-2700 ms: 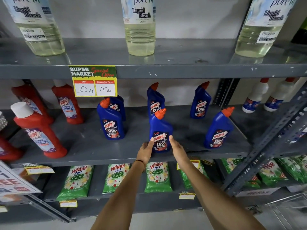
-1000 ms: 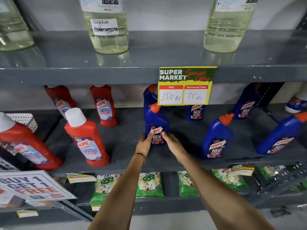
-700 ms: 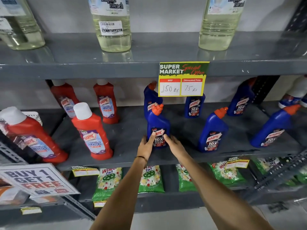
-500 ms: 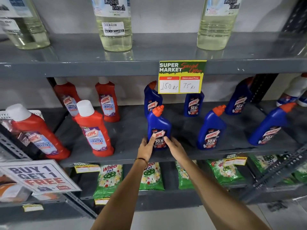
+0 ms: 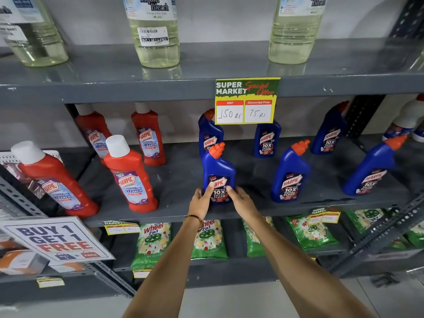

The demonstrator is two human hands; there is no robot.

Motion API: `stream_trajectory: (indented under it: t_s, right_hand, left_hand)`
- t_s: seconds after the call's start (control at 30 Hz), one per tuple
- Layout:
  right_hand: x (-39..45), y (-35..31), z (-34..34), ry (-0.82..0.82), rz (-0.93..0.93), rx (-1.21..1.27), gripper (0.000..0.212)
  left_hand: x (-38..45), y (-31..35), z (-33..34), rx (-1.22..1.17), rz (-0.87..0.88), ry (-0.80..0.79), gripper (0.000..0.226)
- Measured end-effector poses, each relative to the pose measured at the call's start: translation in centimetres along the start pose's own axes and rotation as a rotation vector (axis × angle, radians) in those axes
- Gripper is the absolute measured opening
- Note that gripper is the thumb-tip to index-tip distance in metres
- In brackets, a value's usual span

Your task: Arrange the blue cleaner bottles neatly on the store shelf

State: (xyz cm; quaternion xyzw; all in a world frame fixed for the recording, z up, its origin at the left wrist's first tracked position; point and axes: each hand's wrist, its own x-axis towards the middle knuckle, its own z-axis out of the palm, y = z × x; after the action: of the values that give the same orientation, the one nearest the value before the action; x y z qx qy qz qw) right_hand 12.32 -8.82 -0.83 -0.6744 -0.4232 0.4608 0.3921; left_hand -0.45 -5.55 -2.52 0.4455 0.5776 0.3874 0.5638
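Several blue cleaner bottles with orange caps stand on the grey middle shelf (image 5: 183, 180). The front left blue bottle (image 5: 218, 166) stands upright near the shelf's front edge, and both hands cup its base. My left hand (image 5: 200, 201) presses its left side, and my right hand (image 5: 241, 199) presses its right side. Two more front bottles stand to the right, one (image 5: 290, 173) upright and one (image 5: 371, 168) that looks tilted. Behind them are three back bottles: one (image 5: 210, 131), one (image 5: 267, 140) partly hidden by a price sign, and one (image 5: 329, 131).
Red bathroom cleaner bottles (image 5: 130, 175) fill the shelf's left half. A yellow price sign (image 5: 246, 101) hangs from the upper shelf, which holds liquid bleach bottles (image 5: 156, 31). Green detergent packs (image 5: 152, 244) lie on the shelf below. A promo sign (image 5: 55, 239) juts out at lower left.
My hands moved from the middle front bottle to the front left one and stayed on its base. The view shifted left, then slightly down.
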Motion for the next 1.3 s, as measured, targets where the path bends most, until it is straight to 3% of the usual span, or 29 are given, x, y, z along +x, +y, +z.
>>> stream_trajectory:
  t_s: [1.03, 1.3]
  right_hand:
    - [-0.3, 0.5, 0.0, 0.024, -0.018, 0.058, 0.046]
    - [-1.2, 0.9, 0.5, 0.075, 0.004, 0.013, 0.056]
  left_hand:
    - [-0.6, -0.2, -0.4, 0.0, -0.017, 0.003, 0.055]
    - [-2.5, -0.6, -0.6, 0.081, 0.005, 0.002, 0.047]
